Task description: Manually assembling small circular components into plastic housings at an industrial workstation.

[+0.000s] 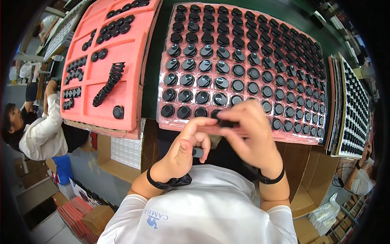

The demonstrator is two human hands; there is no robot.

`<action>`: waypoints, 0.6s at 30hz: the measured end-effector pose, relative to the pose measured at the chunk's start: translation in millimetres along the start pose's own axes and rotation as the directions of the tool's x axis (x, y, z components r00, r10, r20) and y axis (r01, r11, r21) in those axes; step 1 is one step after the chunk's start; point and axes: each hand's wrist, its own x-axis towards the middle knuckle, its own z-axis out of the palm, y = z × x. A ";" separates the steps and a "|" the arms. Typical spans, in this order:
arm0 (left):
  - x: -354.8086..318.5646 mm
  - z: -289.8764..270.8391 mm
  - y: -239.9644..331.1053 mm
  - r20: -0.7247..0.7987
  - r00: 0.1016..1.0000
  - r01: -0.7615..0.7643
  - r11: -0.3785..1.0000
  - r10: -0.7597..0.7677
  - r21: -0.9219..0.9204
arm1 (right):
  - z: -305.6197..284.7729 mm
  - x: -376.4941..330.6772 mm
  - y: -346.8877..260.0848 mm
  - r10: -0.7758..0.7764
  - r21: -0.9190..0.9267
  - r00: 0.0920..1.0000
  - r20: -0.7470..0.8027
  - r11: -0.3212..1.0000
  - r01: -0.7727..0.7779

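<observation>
In front of my chest, my left hand (185,148) curls its fingers round a small dark cylindrical piece with a grey end (198,152). Its index finger stretches toward a black round part (226,123) at the fingertips of my right hand (252,132). Motion smears the right hand, but its thumb and fingers close on that part. Both hands are just over the near edge of a clear blister tray (178,124) on pink foam. Rows of black round pieces (237,85) sit in its pockets, some with shiny tops and others with grey round faces.
To the left lies a pink foam tray (91,118) with black parts in groups and a curved stack (109,84). Another filled tray (353,110) stands at the right. Open cardboard boxes (310,183) are below the table edge. Another person (40,134) sits at the far left.
</observation>
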 end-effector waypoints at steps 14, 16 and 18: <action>0.2 2.1 0.7 -0.109 0.957 -0.218 0.912 0.270 0.348 | -10.1 3.1 3.0 0.085 -0.111 0.993 -0.081 0.989 -0.093; 2.0 4.3 0.4 -0.116 0.939 -0.251 0.875 0.324 0.415 | -2.2 -3.8 -6.0 0.103 -0.009 0.993 -0.051 0.995 -0.103; 3.2 6.4 0.2 -0.099 0.921 -0.294 0.840 0.376 0.455 | 4.2 -10.0 -13.2 0.126 0.193 0.992 0.013 0.973 -0.126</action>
